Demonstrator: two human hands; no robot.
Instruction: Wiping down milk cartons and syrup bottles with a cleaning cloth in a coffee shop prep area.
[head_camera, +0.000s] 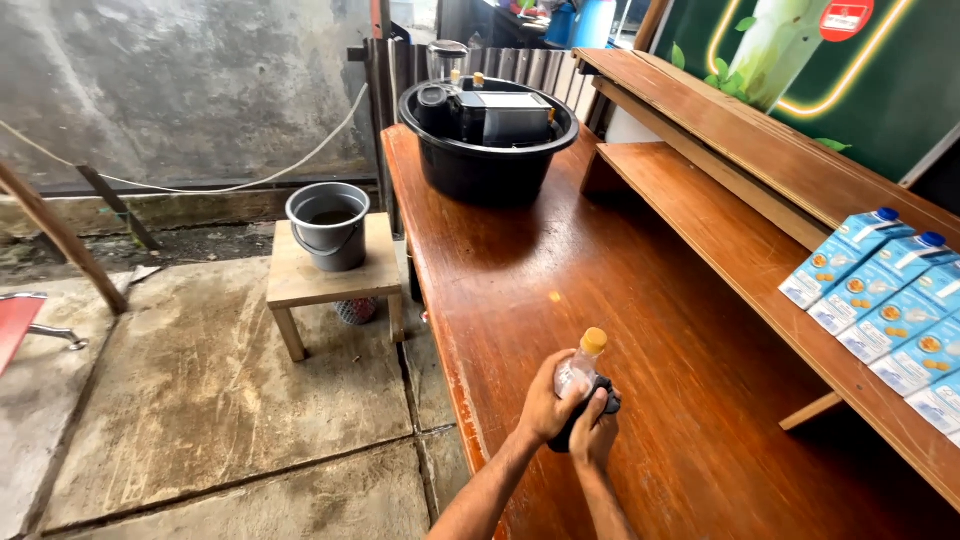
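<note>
My left hand (546, 404) is wrapped around a small clear plastic bottle with a yellow cap (585, 357), held tilted just above the brown wooden counter (600, 270). My right hand (595, 432) is closed around a dark object (608, 402) at the bottle's base; what that object is I cannot tell. Both hands are pressed together near the counter's front left edge.
A black tub (487, 150) holding dark containers sits at the counter's far end. Several blue cartons (880, 295) lie on the raised wooden shelf at right. A low wooden stool (330, 275) with a grey bucket (328, 226) stands on the concrete floor at left.
</note>
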